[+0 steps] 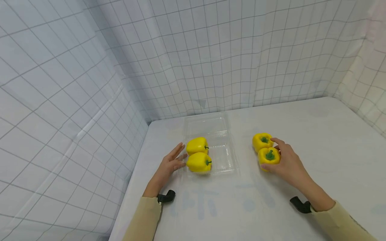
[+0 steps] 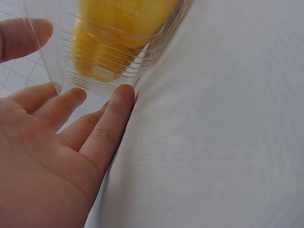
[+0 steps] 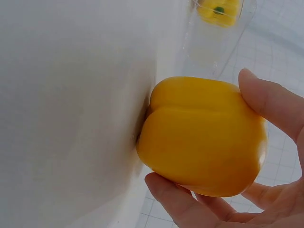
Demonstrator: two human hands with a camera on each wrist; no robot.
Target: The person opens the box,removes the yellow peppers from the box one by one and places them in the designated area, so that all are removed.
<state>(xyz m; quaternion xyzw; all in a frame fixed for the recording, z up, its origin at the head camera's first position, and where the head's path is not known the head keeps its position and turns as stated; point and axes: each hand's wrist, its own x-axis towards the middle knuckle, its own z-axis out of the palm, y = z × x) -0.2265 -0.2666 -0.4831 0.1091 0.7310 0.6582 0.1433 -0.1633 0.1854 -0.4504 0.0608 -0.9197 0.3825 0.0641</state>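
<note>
A clear plastic clamshell box (image 1: pixel 224 157) lies with its lid folded back, and two yellow bell peppers (image 1: pixel 197 146) rest on their sides in its left half. My left hand (image 1: pixel 169 167) is at the box's left side, fingers fairly straight; in the left wrist view the fingertips (image 2: pixel 122 95) are against or very near the ribbed plastic wall. To the right of the box, my right hand (image 1: pixel 287 165) grips the nearer of two upright yellow bell peppers (image 1: pixel 269 156) between thumb and fingers. Its partner, the farther pepper (image 1: pixel 261 141), stands right behind it, partly hidden by a fingertip.
The transparent lid (image 1: pixel 206 125) lies flat behind the box. A white cloth covers the table (image 1: pixel 241 211). Grid-patterned curtains (image 1: pixel 211 60) hang at the back and both sides, the left one close to my left arm.
</note>
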